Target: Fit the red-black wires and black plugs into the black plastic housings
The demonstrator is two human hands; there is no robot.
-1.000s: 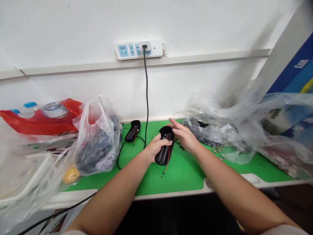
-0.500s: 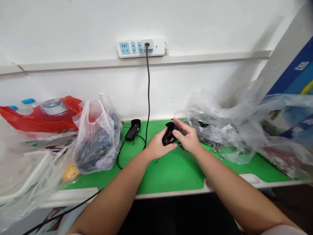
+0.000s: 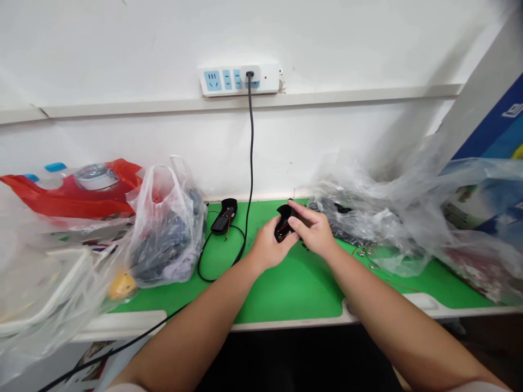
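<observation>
Fingers (image 3: 303, 210) of the left hand (image 3: 268, 245) and right hand (image 3: 318, 233), partly curled, grip one black casing (image 3: 283, 230) between them.

A black, hollow plastic shell (image 3: 281, 231), partly hidden, is held with its curved end toward the bench (image 3: 294, 294)'s back edge, nearer that edge than the front.

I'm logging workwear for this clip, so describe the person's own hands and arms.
The left hand and right hand are bare: no glove, ring or watch shows. The left forearm and right forearm are uncovered, with no cables or markings visible. Pale edges of the left sleeve and right sleeve just show at the picture's bottom.
</observation>
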